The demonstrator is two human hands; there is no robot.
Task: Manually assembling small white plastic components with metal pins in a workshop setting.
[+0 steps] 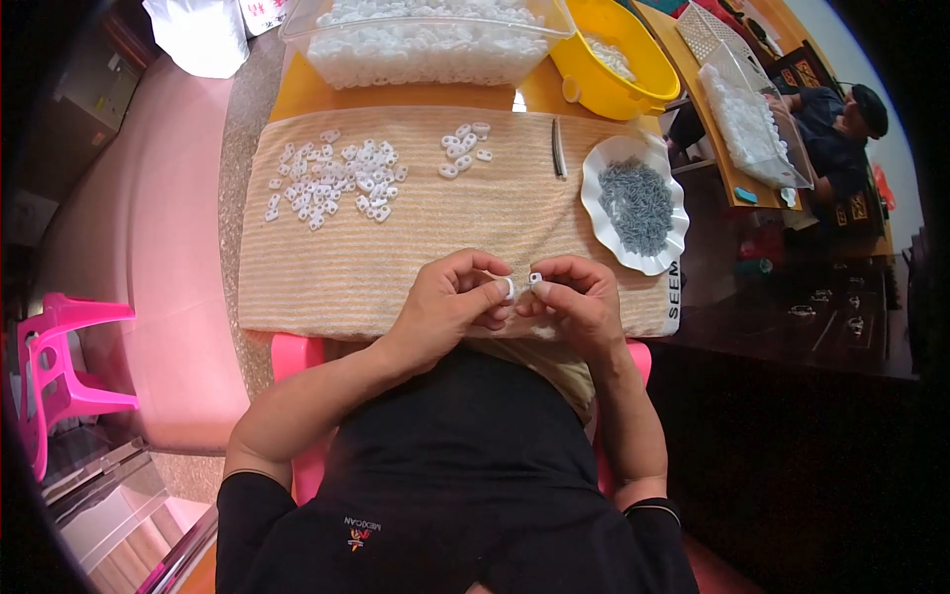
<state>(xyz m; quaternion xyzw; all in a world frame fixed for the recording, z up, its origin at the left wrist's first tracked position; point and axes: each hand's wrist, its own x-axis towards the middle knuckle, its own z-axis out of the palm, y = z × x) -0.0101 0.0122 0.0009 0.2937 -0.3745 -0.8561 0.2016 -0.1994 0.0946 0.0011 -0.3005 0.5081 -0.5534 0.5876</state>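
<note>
My left hand (462, 294) pinches a small white plastic piece (510, 288), mostly covered by the fingers. Close beside it, my right hand (576, 297) grips another small white plastic piece with a hole (535, 278) between thumb and forefinger. Both hands are over the front of a striped tan towel (327, 267). Farther back on the towel lie a loose heap of small white two-holed pieces (341, 178) and a smaller group of white pieces (463, 148). On the right, a white scalloped plate (592, 198) holds many small grey pins or screws (636, 206).
A thin dark rod-like tool (558, 148) lies left of the plate. Behind the towel stand a clear bin (426, 69) of white pieces and a yellow basin (594, 74). A person (836, 129) sits at another table with a clear bin (747, 124). A pink stool (74, 366) is at left.
</note>
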